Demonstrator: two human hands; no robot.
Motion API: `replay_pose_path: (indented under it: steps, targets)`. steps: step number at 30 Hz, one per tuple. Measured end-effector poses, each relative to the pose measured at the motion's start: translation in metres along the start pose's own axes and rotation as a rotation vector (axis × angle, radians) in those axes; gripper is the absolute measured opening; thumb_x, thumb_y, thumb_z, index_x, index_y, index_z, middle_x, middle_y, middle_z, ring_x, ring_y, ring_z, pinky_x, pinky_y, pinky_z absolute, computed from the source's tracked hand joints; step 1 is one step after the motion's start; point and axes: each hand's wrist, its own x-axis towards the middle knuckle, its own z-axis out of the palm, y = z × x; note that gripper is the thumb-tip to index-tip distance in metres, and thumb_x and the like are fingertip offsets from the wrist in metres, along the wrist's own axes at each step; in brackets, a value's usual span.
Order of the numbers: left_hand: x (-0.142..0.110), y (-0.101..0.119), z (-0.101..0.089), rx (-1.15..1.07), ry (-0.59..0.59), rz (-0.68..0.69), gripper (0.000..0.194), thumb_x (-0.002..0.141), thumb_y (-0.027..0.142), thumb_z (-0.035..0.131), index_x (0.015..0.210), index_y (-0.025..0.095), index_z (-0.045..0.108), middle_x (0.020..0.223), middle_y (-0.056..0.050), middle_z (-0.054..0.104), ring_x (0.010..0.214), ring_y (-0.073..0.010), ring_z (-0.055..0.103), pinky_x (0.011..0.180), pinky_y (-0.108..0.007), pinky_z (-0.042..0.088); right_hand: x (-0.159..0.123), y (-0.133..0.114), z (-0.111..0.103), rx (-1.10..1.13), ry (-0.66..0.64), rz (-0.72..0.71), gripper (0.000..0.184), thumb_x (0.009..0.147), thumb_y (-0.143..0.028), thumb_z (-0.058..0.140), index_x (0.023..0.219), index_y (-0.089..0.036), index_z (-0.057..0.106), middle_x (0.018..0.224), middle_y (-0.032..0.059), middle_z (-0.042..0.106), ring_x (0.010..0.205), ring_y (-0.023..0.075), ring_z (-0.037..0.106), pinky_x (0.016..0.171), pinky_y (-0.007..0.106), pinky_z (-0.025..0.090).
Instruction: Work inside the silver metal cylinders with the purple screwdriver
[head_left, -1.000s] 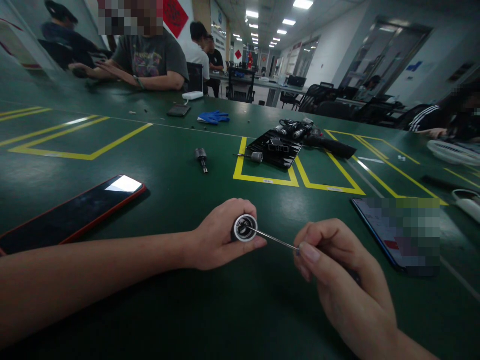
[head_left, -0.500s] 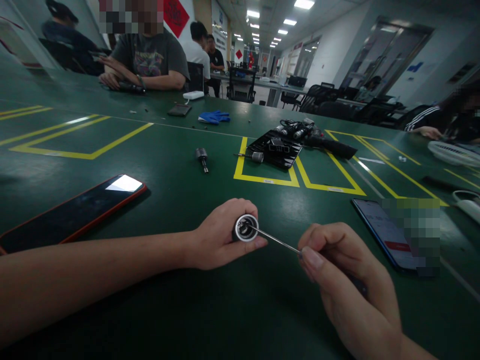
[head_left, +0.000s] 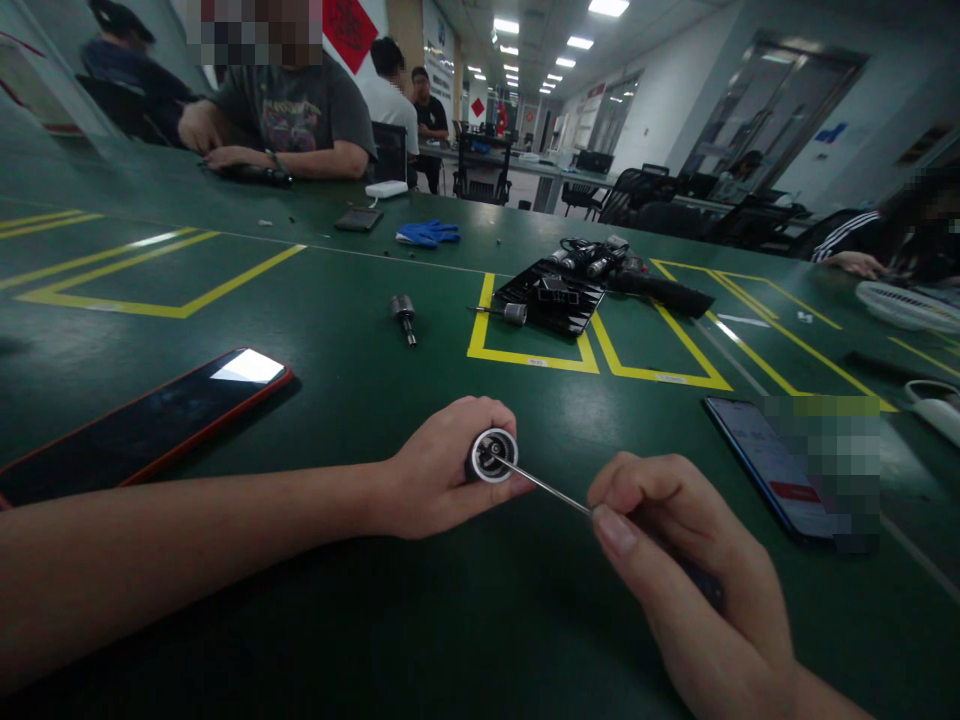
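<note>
My left hand [head_left: 442, 475] is wrapped round a short dark cylinder with a silver rim [head_left: 513, 463], its hollow end turned toward me. Inside the hollow, small metal parts show, too small to name. A thin screwdriver [head_left: 553, 491] is held in my right hand [head_left: 690, 565], pinched between thumb and fingers. Its shaft reaches leftward with the tip inside the cylinder's mouth. Most of the dark handle is hidden in my palm. Both hands are just above the green table [head_left: 480, 610].
One phone [head_left: 150, 425] lies at left, another phone [head_left: 772, 470] at right. Beyond my hands are a small metal-headed part [head_left: 403, 318], a similar part [head_left: 510, 314], a black tray [head_left: 555, 300] with cables, and a blue glove [head_left: 429, 234]. A person [head_left: 300, 120] sits across.
My right hand has shifted slightly left and down, and the screwdriver's angle inside the cylinder has changed a little. The left hand stays nearly still. The person opposite has moved a hand.
</note>
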Motion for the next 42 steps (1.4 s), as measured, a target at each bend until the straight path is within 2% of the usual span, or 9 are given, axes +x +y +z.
replay_pose_path:
  steps: [10,18,26,32,36,42]
  targets:
    - [0.0004,-0.0006,0.0005,-0.018,0.007,-0.023,0.02,0.082,0.032,0.057,0.086,0.017,0.044,0.078,0.0,0.05,0.068,-0.0127,0.046,0.061,-0.025,0.04,-0.0009,0.0002,0.0003,-0.066,0.015,-0.009,0.011,0.088,-0.014,0.045,0.082,-0.023,0.048,0.073,-0.0019,0.048,0.056,0.01,0.041,0.048,0.025,0.032]
    - [-0.002,-0.0015,0.0,-0.016,0.018,-0.019,0.02,0.081,0.031,0.057,0.087,0.017,0.045,0.078,0.001,0.05,0.068,-0.0122,0.047,0.062,-0.025,0.039,-0.0003,0.0058,0.0037,0.213,0.036,0.039,0.011,0.089,-0.014,0.045,0.084,-0.023,0.05,0.073,-0.0014,0.047,0.059,0.0105,0.042,0.047,0.024,0.032]
    - [0.0002,-0.0001,-0.0005,0.003,0.006,-0.003,0.019,0.081,0.031,0.057,0.085,0.017,0.045,0.077,0.0,0.05,0.068,-0.0128,0.047,0.062,-0.025,0.039,-0.0005,0.0021,0.0008,0.016,0.011,0.011,0.011,0.089,-0.015,0.046,0.082,-0.023,0.049,0.073,-0.0012,0.048,0.059,0.011,0.041,0.049,0.026,0.031]
    - [0.0004,0.0002,-0.0023,0.015,-0.009,-0.018,0.019,0.08,0.031,0.058,0.085,0.017,0.045,0.076,0.0,0.05,0.067,-0.0127,0.046,0.061,-0.025,0.039,-0.0016,0.0003,0.0006,0.105,0.0,0.026,0.011,0.089,-0.014,0.046,0.082,-0.023,0.048,0.072,-0.0014,0.047,0.058,0.0109,0.041,0.047,0.024,0.031]
    - [0.0003,0.0001,-0.0017,0.007,-0.002,-0.007,0.019,0.081,0.032,0.056,0.084,0.017,0.045,0.076,0.0,0.05,0.067,-0.0125,0.046,0.062,-0.025,0.039,-0.0007,-0.0012,0.0022,0.057,0.035,0.022,0.01,0.088,-0.016,0.046,0.081,-0.022,0.048,0.071,-0.0008,0.047,0.058,0.0118,0.042,0.047,0.025,0.031]
    - [-0.0002,0.0015,0.0,-0.002,-0.007,-0.014,0.019,0.081,0.033,0.056,0.083,0.017,0.045,0.075,0.0,0.05,0.066,-0.0127,0.045,0.062,-0.026,0.039,0.0001,-0.0013,0.0005,-0.022,0.009,0.035,0.011,0.088,-0.015,0.045,0.081,-0.022,0.049,0.071,-0.0011,0.049,0.058,0.0116,0.043,0.048,0.025,0.032]
